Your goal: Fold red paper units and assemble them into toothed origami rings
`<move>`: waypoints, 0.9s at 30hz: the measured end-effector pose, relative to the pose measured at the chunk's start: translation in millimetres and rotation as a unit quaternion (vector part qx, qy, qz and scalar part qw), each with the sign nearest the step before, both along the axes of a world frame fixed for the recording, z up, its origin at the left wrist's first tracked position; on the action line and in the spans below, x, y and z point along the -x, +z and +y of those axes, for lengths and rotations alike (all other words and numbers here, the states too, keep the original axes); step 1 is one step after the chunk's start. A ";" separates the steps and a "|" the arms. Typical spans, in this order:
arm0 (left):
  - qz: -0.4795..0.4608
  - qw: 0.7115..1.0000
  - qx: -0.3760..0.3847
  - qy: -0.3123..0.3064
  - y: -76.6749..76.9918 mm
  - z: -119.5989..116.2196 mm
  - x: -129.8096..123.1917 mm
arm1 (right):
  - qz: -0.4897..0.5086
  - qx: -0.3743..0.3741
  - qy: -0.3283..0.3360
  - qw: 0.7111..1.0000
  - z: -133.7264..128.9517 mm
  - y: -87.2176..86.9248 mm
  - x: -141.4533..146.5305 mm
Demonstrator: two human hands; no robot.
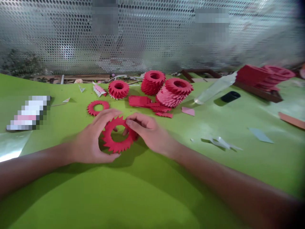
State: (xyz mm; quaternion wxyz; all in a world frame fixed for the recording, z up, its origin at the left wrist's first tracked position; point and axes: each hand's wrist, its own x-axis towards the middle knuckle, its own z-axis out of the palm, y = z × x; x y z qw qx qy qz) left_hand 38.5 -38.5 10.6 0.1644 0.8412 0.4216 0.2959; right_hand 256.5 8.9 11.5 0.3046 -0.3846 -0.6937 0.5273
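Observation:
A red folded-paper ring (107,135) with a toothed outer edge is held tilted up above the green table. Curved round its left side, my left hand (89,140) has its fingers along the top edge and its thumb along the bottom edge. My right hand (149,132) pinches the ring's right side between thumb and fingers; part of the paper there is hidden. Just behind my left hand lies another flat red toothed ring (90,108). Red folded paper pieces (139,101) are piled beyond my right hand.
Stacked toothed rings stand at the back: a short red stack (118,92), a taller red one (150,87) and a red-and-pink one (170,95). Rightward are a clear tapered tube (214,87), a black cylinder (230,96), white scissors-like pieces (224,143) and a brown tray (259,92) with red paper.

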 end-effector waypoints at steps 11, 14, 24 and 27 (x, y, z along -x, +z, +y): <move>-0.001 0.995 -0.067 -0.072 -6.5 4.7 1.2 | 0.043 0.104 0.044 0.993 -6.7 1.3 8.3; 0.004 0.994 -0.103 -0.028 -3.4 2.8 -0.2 | 0.022 0.098 0.047 0.994 -6.4 4.3 7.7; 0.062 0.992 -0.106 -0.035 -4.2 -0.1 1.5 | -0.059 0.078 0.137 0.986 -3.6 8.7 1.7; 0.067 0.991 -0.114 -0.034 -4.2 -1.0 1.5 | -0.066 0.077 0.143 0.984 -2.6 8.7 1.6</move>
